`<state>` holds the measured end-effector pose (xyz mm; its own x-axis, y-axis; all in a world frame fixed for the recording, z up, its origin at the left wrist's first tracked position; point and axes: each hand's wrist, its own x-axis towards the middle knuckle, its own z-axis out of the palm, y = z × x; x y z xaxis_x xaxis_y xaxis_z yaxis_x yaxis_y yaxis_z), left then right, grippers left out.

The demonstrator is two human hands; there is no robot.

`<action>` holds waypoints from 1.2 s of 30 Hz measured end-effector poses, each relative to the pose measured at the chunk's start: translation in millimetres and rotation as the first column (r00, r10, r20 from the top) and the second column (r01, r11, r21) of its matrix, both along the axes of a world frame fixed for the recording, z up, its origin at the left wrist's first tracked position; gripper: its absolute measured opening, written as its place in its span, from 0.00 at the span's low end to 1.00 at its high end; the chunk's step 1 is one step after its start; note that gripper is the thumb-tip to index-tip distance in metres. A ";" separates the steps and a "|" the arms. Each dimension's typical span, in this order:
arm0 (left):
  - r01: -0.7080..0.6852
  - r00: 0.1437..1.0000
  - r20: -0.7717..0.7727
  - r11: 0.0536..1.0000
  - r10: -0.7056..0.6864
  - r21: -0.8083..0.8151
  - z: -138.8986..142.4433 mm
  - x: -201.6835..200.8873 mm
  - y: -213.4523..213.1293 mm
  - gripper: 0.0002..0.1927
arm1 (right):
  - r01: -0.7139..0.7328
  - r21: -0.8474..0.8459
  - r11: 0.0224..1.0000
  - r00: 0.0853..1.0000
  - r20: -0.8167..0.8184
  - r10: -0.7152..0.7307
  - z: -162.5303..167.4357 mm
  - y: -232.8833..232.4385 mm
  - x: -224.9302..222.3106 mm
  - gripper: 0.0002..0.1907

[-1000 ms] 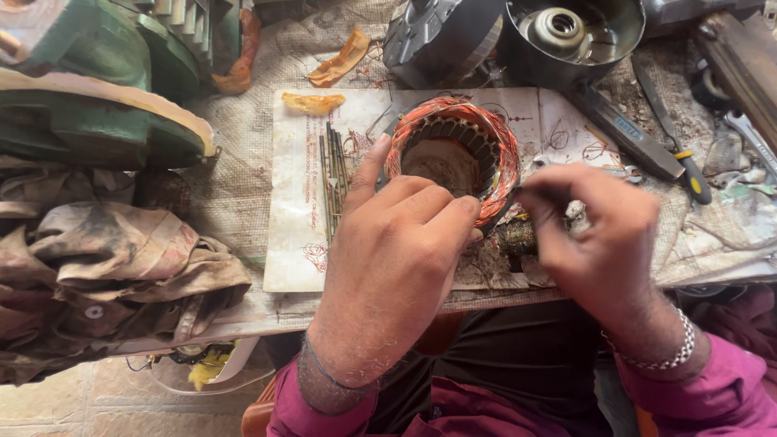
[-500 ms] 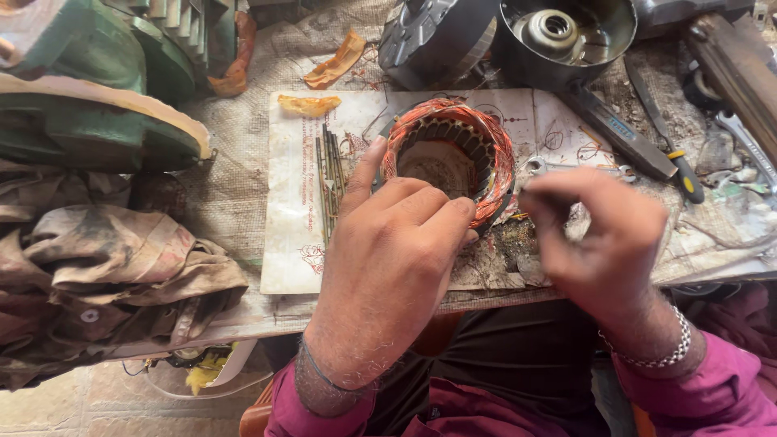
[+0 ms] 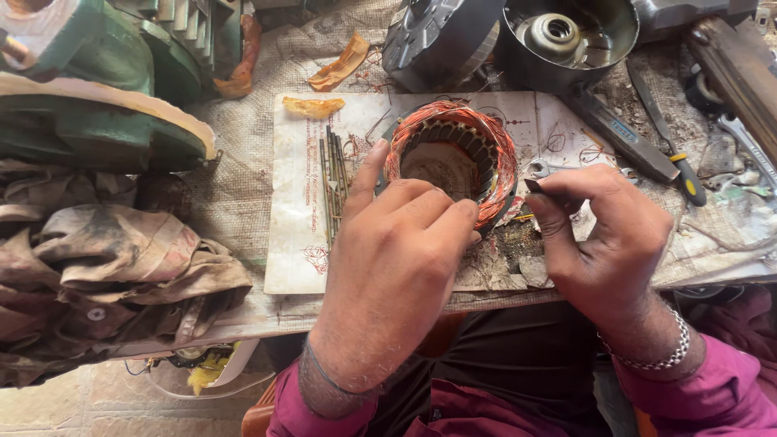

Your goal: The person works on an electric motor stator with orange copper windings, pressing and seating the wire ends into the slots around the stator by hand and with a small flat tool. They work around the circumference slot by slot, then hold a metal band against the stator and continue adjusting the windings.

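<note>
Seen from above, a person in magenta sleeves sits at a cluttered surface [image 3: 243,210]. Nearest, the left hand [image 3: 396,267] curls over the near rim of a round motor stator [image 3: 453,158] wound with copper wire, thumb against its left side, fingers closed on the rim. Just beside it, the right hand [image 3: 607,243], a metal bracelet at the wrist, pinches something small and dark between thumb and forefinger; what it is cannot be told. The stator stands on a stained paper sheet [image 3: 291,243] at the middle of the surface. A second ago the right hand was blurred and lower against the stator's right edge; now it has lifted slightly clear and steadied, while the left hand's hold is unchanged. Beyond lie thin rods [image 3: 333,174], a screwdriver [image 3: 668,146], and metal motor housings [image 3: 566,32].
</note>
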<state>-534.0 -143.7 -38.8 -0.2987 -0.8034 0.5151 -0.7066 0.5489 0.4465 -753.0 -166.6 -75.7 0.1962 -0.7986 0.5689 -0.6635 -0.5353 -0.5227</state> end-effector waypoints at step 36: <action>-0.058 0.998 0.004 0.998 0.058 0.014 -4.2 -11.7 -1.9 0.03 | -0.128 -0.055 0.990 0.862 -0.500 0.084 75.4 -22.0 30.9 0.06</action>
